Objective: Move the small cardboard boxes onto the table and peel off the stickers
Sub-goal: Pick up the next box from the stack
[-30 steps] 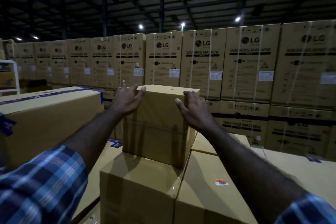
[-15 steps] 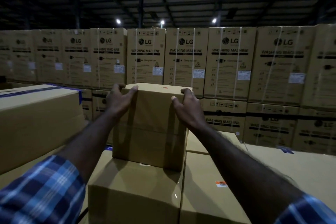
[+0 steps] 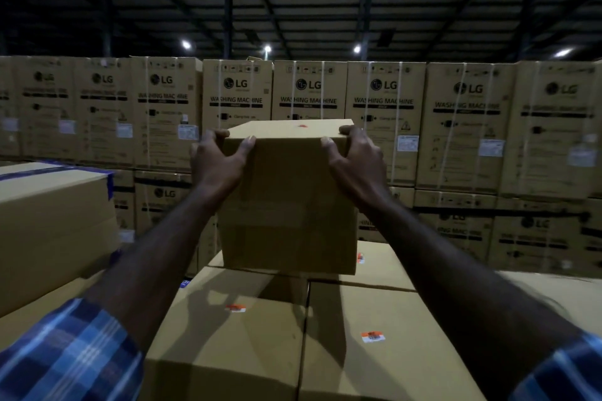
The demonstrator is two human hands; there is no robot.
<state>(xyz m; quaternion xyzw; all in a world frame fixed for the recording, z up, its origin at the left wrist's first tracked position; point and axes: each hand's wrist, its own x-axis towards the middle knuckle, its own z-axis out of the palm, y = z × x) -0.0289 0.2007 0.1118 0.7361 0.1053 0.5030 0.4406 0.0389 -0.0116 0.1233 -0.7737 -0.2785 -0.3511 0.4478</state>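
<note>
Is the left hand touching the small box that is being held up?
Touching. The head view shows the left hand gripping the small box at its upper left corner, thumb pressed on the front face.

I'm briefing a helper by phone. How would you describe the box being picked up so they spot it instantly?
Find the wall of LG washing machine cartons at the back; before it lies a layer of plain brown boxes. The held box sits on top of that layer, the left hand and right hand gripping its upper corners. It alone rises above its neighbours, with a small red mark on top.
</note>
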